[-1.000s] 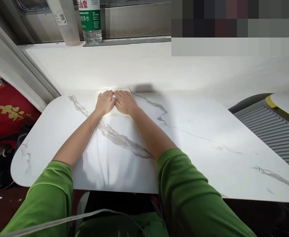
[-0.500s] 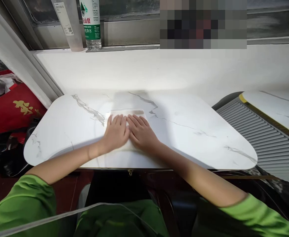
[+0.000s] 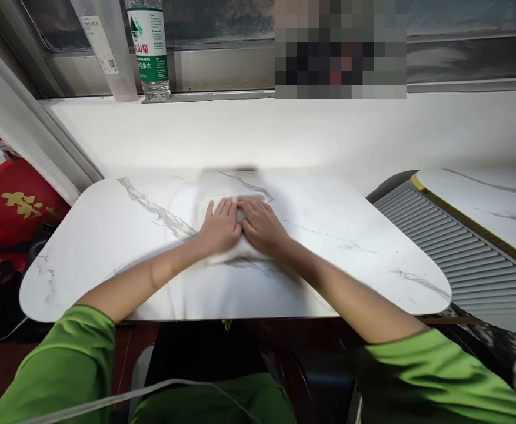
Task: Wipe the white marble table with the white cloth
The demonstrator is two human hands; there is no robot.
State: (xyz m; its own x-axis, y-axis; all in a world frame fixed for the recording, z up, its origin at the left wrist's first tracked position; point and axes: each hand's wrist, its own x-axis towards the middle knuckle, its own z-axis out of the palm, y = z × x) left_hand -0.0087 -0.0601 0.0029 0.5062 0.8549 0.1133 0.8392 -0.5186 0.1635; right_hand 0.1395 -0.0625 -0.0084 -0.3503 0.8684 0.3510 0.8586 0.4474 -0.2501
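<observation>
A pale folded cloth (image 3: 235,254) lies flat on the white marbled tabletop (image 3: 107,235), near its middle. My left hand (image 3: 220,227) rests palm down on the left part of the cloth with its fingers stretched forward. Beside it, my right hand (image 3: 264,227) presses on the right part, fingers also extended. The thumbs meet or nearly meet between the hands. Much of the cloth is hidden beneath them; its far edge shows just beyond the fingertips.
A green-labelled water bottle (image 3: 149,53) and a translucent cup (image 3: 110,56) stand on the window ledge. At the left is a red bag (image 3: 19,203). A grey ribbed surface (image 3: 456,247) and another marbled tabletop (image 3: 496,194) are at the right.
Both hands and the cloth have moved a little to the right and farther from me across the tabletop. The camera view has also shifted slightly.
</observation>
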